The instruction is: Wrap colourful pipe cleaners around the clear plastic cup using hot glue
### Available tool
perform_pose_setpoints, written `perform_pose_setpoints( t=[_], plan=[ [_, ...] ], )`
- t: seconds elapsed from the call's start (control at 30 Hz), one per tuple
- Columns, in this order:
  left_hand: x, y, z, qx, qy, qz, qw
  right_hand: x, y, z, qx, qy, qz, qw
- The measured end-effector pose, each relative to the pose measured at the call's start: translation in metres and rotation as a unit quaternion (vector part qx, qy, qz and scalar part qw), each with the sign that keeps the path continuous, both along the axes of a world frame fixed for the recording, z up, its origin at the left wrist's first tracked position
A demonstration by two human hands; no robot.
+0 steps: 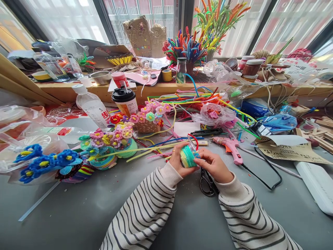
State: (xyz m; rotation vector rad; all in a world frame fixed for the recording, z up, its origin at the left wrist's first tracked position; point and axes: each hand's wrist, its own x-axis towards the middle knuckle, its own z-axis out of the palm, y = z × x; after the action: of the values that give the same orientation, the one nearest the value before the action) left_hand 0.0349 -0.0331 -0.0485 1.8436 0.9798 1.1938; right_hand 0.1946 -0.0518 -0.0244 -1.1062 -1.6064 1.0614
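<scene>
Over the grey table, my left hand (179,161) curls around a small pot (187,156) wrapped in bands of turquoise, green and yellow pipe cleaner. My right hand (214,164) is closed at the pot's right side, thumb and fingertips pressed against its edge near a blue piece. From the pot's top a red pipe cleaner (195,141) bends upward. Black-handled scissors (206,185) lie beneath my right hand, partly covered by it. A pink hot glue gun (229,145) rests on the table to the right, and a black utility knife (206,132) lies behind the pot.
Flower pots made of pipe cleaners, one with blue flowers (47,161), stand at the left. Loose pipe cleaners (205,100) pile up behind. A coffee cup (126,101) and plastic bottle (92,107) stand back left. The glue gun's black cord (270,187) loops right, beside a white case (316,187).
</scene>
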Motion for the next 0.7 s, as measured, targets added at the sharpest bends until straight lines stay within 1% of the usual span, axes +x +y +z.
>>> perform_pose_setpoints(
  t=[0.1,0.27,0.33,0.4,0.53,0.57,0.63,0.7],
  plan=[
    [0.001,0.0,-0.002,-0.008,-0.014,0.015,1.0,-0.002,0.001,-0.002,0.001,0.004,-0.005,1.0],
    [0.002,0.001,-0.008,-0.02,-0.033,0.057,0.998,-0.005,0.003,-0.007,0.002,0.015,-0.007,1.0],
    [0.002,0.0,-0.008,-0.034,-0.036,0.06,0.997,-0.004,0.004,-0.008,0.004,0.017,-0.008,1.0],
    [0.002,-0.001,-0.007,-0.06,-0.043,0.036,0.997,-0.003,0.004,-0.008,0.008,0.018,-0.009,1.0],
    [0.003,-0.005,0.002,-0.125,-0.084,-0.036,0.988,-0.001,0.003,-0.007,0.026,0.023,-0.018,0.999],
    [0.004,-0.005,0.004,-0.137,-0.095,-0.041,0.985,-0.002,0.002,-0.006,0.031,0.026,-0.028,0.999],
    [0.004,-0.006,0.007,-0.158,-0.11,-0.032,0.981,-0.003,0.0,-0.003,0.063,0.023,-0.073,0.995],
    [0.004,-0.005,0.007,-0.166,-0.116,-0.017,0.979,-0.004,-0.002,0.0,0.132,-0.01,-0.129,0.983]
  ],
)
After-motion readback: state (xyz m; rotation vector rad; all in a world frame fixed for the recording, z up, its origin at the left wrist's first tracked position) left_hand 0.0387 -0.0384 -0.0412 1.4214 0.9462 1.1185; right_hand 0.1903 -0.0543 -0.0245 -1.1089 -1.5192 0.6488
